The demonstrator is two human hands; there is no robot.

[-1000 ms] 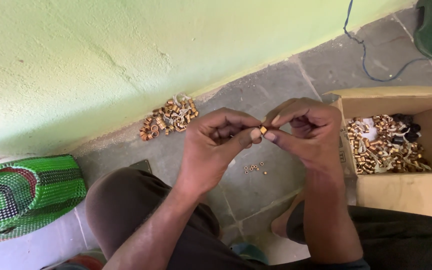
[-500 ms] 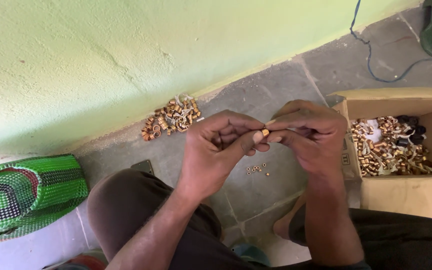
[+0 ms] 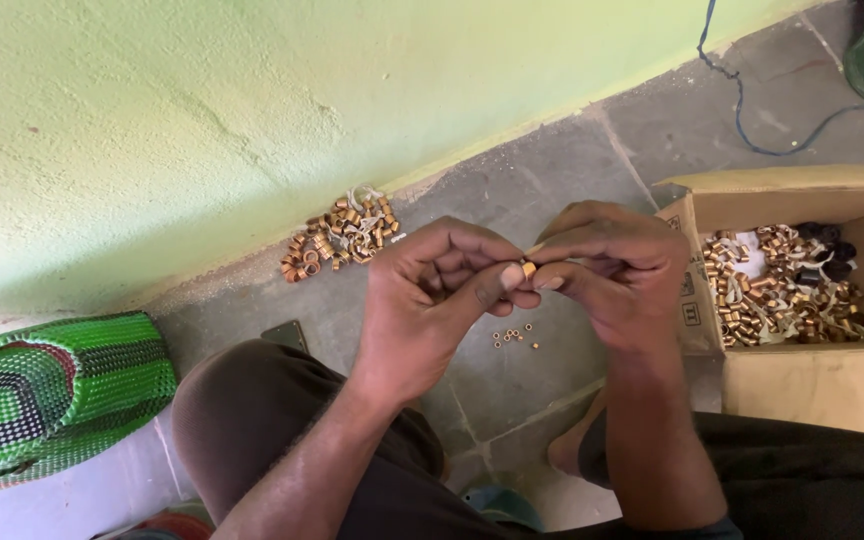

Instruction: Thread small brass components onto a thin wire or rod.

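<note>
A small brass ring (image 3: pixel 528 268), short, round and gold-coloured, is pinched between the fingertips of both hands, held above the stone floor (image 3: pixel 512 190). The left hand (image 3: pixel 432 300) closes thumb and forefinger on one side of it; the right hand (image 3: pixel 612 270) nips the other side. Just below lie a few loose brass rings (image 3: pixel 514 337). A heap of brass rings (image 3: pixel 340 236) sits by the green wall (image 3: pixel 252 100), and more fill the cardboard box (image 3: pixel 812 380) at the right.

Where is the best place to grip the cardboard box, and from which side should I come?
Probably grip the box's near wall from above: its top is open, that edge is bare, and the brass rings lie lower inside.
</note>
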